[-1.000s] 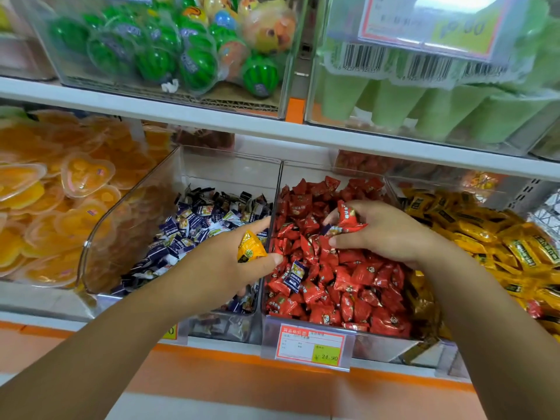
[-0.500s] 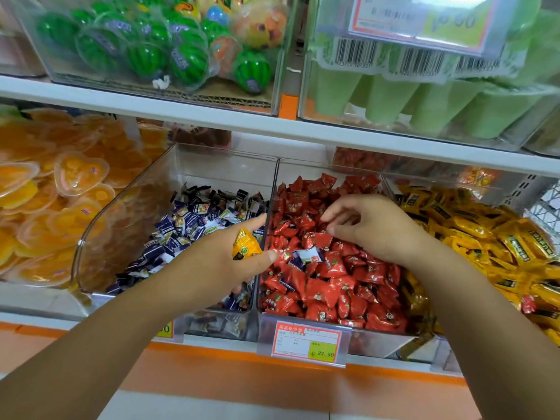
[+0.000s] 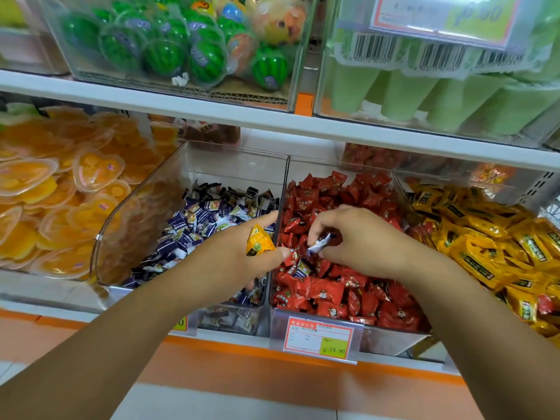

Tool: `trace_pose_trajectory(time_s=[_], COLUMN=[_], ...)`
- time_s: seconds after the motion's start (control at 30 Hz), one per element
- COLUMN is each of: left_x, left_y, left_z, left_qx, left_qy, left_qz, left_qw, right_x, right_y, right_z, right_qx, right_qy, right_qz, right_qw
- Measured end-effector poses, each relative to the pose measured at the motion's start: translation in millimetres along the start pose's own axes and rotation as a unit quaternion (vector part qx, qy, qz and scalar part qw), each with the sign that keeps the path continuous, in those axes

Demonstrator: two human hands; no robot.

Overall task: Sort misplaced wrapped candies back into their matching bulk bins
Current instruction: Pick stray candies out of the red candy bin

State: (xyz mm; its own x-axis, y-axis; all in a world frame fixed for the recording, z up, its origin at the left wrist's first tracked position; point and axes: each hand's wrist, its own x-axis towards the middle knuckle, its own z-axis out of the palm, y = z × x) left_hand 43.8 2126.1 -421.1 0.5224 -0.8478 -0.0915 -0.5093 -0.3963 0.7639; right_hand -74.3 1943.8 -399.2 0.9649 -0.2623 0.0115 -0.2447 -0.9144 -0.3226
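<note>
Three clear bins sit side by side on the lower shelf: the purple candy bin (image 3: 212,165), the red candy bin (image 3: 360,338) and the yellow candy bin (image 3: 403,192). My left hand (image 3: 233,262) hovers over the wall between the purple and red bins and holds a yellow wrapped candy (image 3: 257,242) between thumb and fingers. My right hand (image 3: 363,241) is over the red bin and pinches a purple-and-white wrapped candy (image 3: 318,244) just above the red pile. Another purple-and-white candy (image 3: 301,269) lies among the red ones below it.
A bin of orange jelly cups (image 3: 60,192) stands at the left. The upper shelf (image 3: 272,119) overhangs the bins, carrying watermelon-shaped sweets (image 3: 166,53) and green tubes (image 3: 424,95). A price tag (image 3: 318,338) hangs on the red bin's front. An orange shelf edge (image 3: 242,347) runs below.
My right hand dropped the red candy it held a second ago, dug into the red pile and picked up a purple-and-white candy. My left hand kept the yellow candy and barely moved.
</note>
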Motion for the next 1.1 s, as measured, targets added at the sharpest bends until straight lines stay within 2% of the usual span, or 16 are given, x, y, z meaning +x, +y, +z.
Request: trace_pose_trajectory(time_s=[0.07, 0.27, 0.37, 0.7, 0.97, 1.1], left_x=[0.6, 0.8, 1.0, 2.9, 2.8, 3.1], left_y=[-0.1, 0.9, 0.3, -2.2, -3.4, -3.3], left_z=[0.2, -0.6, -0.1, -0.2, 1.5, 1.6], left_qx=[-0.001, -0.011, -0.014, -0.001, -0.011, -0.010], left_qy=[-0.001, 0.002, 0.002, -0.005, 0.005, 0.006], left_qz=[-0.001, -0.004, -0.005, -0.003, -0.014, -0.011], left_qw=[1.000, 1.000, 1.000, 1.000, 1.000, 1.000], right_x=[-0.8, 18.0, 19.5, 6.4, 16.3, 18.0], right_y=[-6.3, -3.8, 0.3, 10.1, -4.6, -5.6], right_z=[3.0, 33.9, 35.0, 11.3, 31.1, 37.8], right_qx=[0.015, -0.114, -0.097, 0.092, -0.018, -0.024], right_qy=[-0.040, -0.132, -0.123, -0.042, -0.135, -0.114], right_qz=[-0.021, -0.037, -0.036, 0.020, 0.022, 0.017], right_qw=[0.999, 0.984, 0.987, 0.995, 0.990, 0.993])
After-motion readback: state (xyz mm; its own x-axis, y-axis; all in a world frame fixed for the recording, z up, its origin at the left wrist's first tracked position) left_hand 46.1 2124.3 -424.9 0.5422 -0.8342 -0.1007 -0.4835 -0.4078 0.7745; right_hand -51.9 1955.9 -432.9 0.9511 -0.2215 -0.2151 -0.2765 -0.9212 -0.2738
